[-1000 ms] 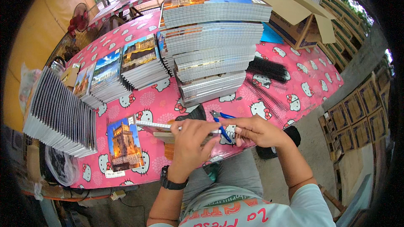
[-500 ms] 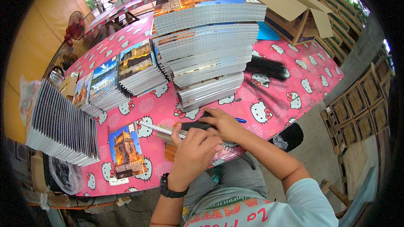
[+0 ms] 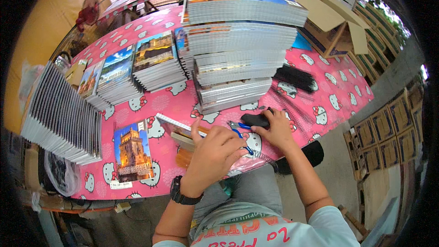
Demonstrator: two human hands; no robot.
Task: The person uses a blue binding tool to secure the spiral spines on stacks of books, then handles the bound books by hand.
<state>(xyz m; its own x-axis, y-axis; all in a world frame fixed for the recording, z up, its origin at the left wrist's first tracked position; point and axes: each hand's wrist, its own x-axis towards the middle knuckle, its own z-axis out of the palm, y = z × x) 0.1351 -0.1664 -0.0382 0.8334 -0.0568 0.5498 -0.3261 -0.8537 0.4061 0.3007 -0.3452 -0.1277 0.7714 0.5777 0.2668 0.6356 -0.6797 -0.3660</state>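
Note:
My left hand (image 3: pixel 217 150), with a black watch on the wrist, grips a small book or notebook (image 3: pixel 176 125), its white page edges showing past the thumb; the hand hides most of it. Beneath it lies a tan block (image 3: pixel 183 141). My right hand (image 3: pixel 278 130) has its fingers closed around the end of a dark, soft-looking black object (image 3: pixel 256 120) whose kind I cannot make out. Between the hands lie blue-handled pliers (image 3: pixel 242 136) on the pink tablecloth. A single notebook with a tower on its cover (image 3: pixel 132 153) lies flat to the left.
A tall stack of notebooks (image 3: pixel 242 41) stands beyond my hands. Spiral-bound stacks (image 3: pixel 59 114) and lower piles (image 3: pixel 153 64) sit at left. Loose black binding coils (image 3: pixel 295 78) lie right of the tall stack, near an open carton (image 3: pixel 324 18). Boxes (image 3: pixel 388 123) stand beyond the table's right edge.
My right hand has moved right, away from my left, with the black object now shifted right too. The blue-handled pliers have come into view between the hands.

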